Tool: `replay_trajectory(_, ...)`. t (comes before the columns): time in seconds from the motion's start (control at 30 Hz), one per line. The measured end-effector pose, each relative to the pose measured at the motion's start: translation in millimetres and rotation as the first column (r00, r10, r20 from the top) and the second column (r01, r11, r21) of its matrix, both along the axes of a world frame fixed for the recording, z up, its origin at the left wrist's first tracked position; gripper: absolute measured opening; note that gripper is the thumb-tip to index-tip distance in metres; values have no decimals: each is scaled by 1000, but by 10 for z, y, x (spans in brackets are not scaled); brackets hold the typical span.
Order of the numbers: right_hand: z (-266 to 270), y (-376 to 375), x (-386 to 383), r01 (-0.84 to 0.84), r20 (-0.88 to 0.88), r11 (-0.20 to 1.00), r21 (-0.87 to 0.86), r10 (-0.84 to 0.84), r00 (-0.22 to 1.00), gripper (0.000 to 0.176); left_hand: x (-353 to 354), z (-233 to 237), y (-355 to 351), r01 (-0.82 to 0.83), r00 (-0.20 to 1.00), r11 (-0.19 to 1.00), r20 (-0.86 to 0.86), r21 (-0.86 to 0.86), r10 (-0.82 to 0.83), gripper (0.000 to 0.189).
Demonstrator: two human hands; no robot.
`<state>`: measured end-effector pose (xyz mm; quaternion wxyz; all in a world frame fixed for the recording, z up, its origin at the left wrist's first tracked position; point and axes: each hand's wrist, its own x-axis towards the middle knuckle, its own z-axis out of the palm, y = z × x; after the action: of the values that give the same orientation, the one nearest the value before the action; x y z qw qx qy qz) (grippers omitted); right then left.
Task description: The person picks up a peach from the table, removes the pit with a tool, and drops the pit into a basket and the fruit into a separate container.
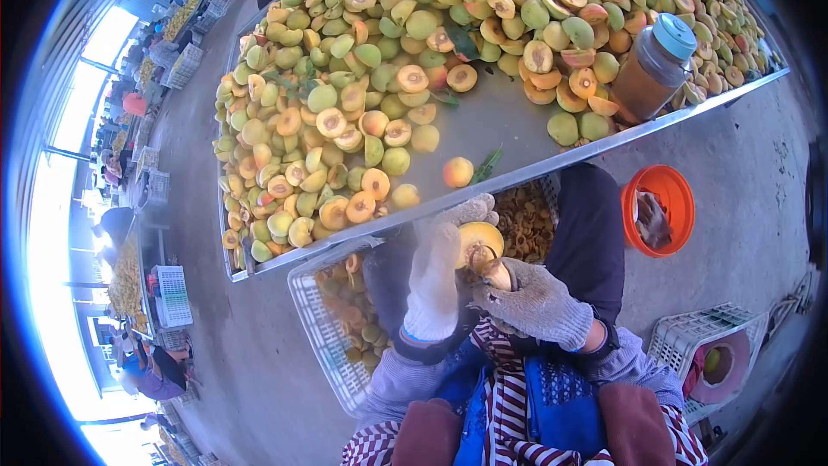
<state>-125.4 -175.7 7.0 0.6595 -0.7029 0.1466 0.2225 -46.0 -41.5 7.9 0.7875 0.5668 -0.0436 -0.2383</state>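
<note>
Gripping peach half [480, 236], left fingers [468, 208]; right fingers [516, 286] clutch tool [495, 273]; crate [321, 328] beneath, table [487, 121] ahead.

I count two gloved hands: one left hand [434, 280] and one right hand [539, 302]. They hold one peach half [479, 236] and one small metal tool [481, 257]. On the surface [504, 121] I see one jar [653, 69] and too many peaches [345, 78] to count. Near me are one orange bucket [681, 185] and two white crates: the full crate [321, 328] and the side crate [681, 336].
</note>
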Motion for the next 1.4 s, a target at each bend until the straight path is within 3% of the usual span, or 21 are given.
replay_trajectory(0.07,39,-1,-16,-7,-29,1000,-11,7,1000,34,-67,91,-22,-28,998,1000,50,-1,28,47)
replay_trajectory(0.2,174,-6,-59,39,-81,975,218,-22,996,34,-187,70,-26,-63,995,998,78,11,62,48)
replay_trajectory(0.27,195,-8,-85,54,-130,955,292,-16,991,36,-245,-6,-18,-104,991,991,72,-84,110,49)
replay_trajectory(0.37,217,-12,-123,78,-75,936,343,-56,996,35,-314,22,-53,-88,976,996,201,-5,87,49)
replay_trajectory(0.43,303,-36,-113,84,-228,934,346,-3,974,30,-298,85,-31,-35,980,999,197,-26,39,49)
replay_trajectory(0.5,152,-26,-164,57,-156,896,440,14,988,27,-269,181,-27,20,980,999,197,-46,-11,49)
replay_trajectory(0.53,108,-32,-180,23,-80,850,527,23,997,25,-255,236,-38,38,977,999,208,13,-40,47)
replay_trajectory(0.6,157,-101,-181,25,-121,823,568,54,991,23,-205,285,-52,53,973,996,219,71,-67,46)
replay_trajectory(0.67,178,-138,-178,33,-162,793,609,84,983,22,-147,307,-61,-8,835,958,529,288,-152,43)
replay_trajectory(0.9,28,-164,-267,11,-117,636,771,124,985,24,-92,528,-62,188,940,928,215,320,-265,33)
replay_trajectory(0.97,21,-174,-273,-2,-107,589,808,150,983,24,-74,513,-54,108,829,908,467,404,-306,27)
replay_trajectory(1.07,-13,-188,-264,10,-185,621,784,218,958,24,-40,434,-32,115,735,924,594,365,-327,22)
replay_trajectory(1.17,-129,-167,-334,7,-158,548,836,229,961,24,-86,482,-43,77,717,917,618,392,-324,26)
replay_trajectory(1.23,-267,-128,-393,82,-174,416,906,187,967,24,-92,446,-46,37,655,917,684,396,-322,26)
replay_trajectory(1.27,-291,-149,-408,84,-175,417,905,186,967,24,-90,422,-45,-2,586,918,744,397,-320,26)
replay_trajectory(1.33,-290,-180,-410,167,-263,354,920,244,933,25,-64,391,-31,-1,543,910,765,414,-347,26)
replay_trajectory(1.4,-288,-176,-409,149,-249,369,918,241,938,27,-37,343,-1,-2,496,902,784,431,-373,26)
